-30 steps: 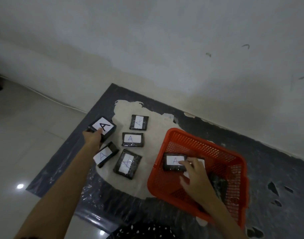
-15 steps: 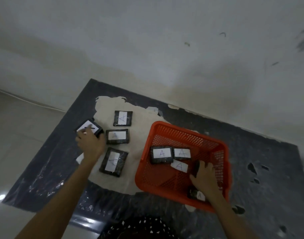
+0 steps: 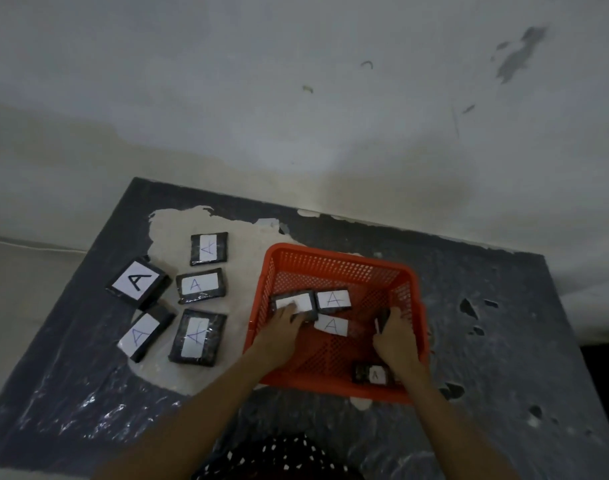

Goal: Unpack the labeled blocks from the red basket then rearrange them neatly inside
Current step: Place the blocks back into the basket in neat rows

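Note:
The red basket (image 3: 337, 259) sits on a dark mat. Inside it lie black blocks with white "A" labels: one at the back left (image 3: 301, 299), one beside it (image 3: 334, 299), a third just in front (image 3: 332, 325), and one at the near right corner (image 3: 374, 374). My left hand (image 3: 282, 323) reaches in and grips the back-left block, covering part of its label. My right hand (image 3: 396, 337) closes around a dark block standing on edge (image 3: 382, 318) by the right wall. Several more labeled blocks lie on the mat to the left, among them a large one (image 3: 137, 282).
The other blocks outside the basket lie at the back (image 3: 209, 248), in the middle (image 3: 201, 285), at the near left (image 3: 144, 336) and at the near middle (image 3: 197, 337). A pale wall rises right behind the mat (image 3: 504, 341). Spotted fabric (image 3: 279, 459) shows at the bottom edge.
My left hand has left the blocks on the mat and moved right into the basket, onto the back-left block. My right hand has shifted from that block to the basket's right side.

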Demonstrator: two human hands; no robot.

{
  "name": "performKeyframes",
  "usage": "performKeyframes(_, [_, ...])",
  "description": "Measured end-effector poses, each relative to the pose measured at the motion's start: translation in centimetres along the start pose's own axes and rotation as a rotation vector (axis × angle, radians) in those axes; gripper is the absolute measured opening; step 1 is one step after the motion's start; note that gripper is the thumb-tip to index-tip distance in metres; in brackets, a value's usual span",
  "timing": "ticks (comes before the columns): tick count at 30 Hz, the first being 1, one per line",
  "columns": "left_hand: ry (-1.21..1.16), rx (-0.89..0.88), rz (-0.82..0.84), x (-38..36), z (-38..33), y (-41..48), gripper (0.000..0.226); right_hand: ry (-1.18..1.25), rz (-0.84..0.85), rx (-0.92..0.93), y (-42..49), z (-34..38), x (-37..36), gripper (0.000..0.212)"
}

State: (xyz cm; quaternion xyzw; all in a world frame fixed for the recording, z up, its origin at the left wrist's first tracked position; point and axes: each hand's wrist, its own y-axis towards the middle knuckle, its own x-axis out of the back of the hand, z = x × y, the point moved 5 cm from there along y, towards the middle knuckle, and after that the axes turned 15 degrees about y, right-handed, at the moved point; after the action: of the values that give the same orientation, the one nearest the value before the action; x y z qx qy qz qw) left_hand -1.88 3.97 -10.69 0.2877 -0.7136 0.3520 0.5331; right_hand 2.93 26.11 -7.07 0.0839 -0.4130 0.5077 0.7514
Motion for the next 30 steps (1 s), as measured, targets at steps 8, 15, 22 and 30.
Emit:
performKeyframes(8, [0.139,0.020,-0.142,-0.6,1.0,2.5,0.017,-0.061,0.345,0.076,2.7,-0.1,0.4,0.033])
performKeyframes(15, [0.169,0.032,-0.074,-0.6,1.3,4.7,0.026,-0.215,0.245,0.262,4.8,2.2,-2.3,0.053])
performKeyframes(22, [0.147,0.109,-0.070,0.5,2.8,7.1,0.030,-0.275,0.327,0.312,5.8,3.6,-6.1,0.067])
performKeyframes(30, [0.153,-0.027,-0.104,0.1,1.0,8.2,0.043,0.010,0.304,0.214,7.2,3.3,-3.7,0.053])
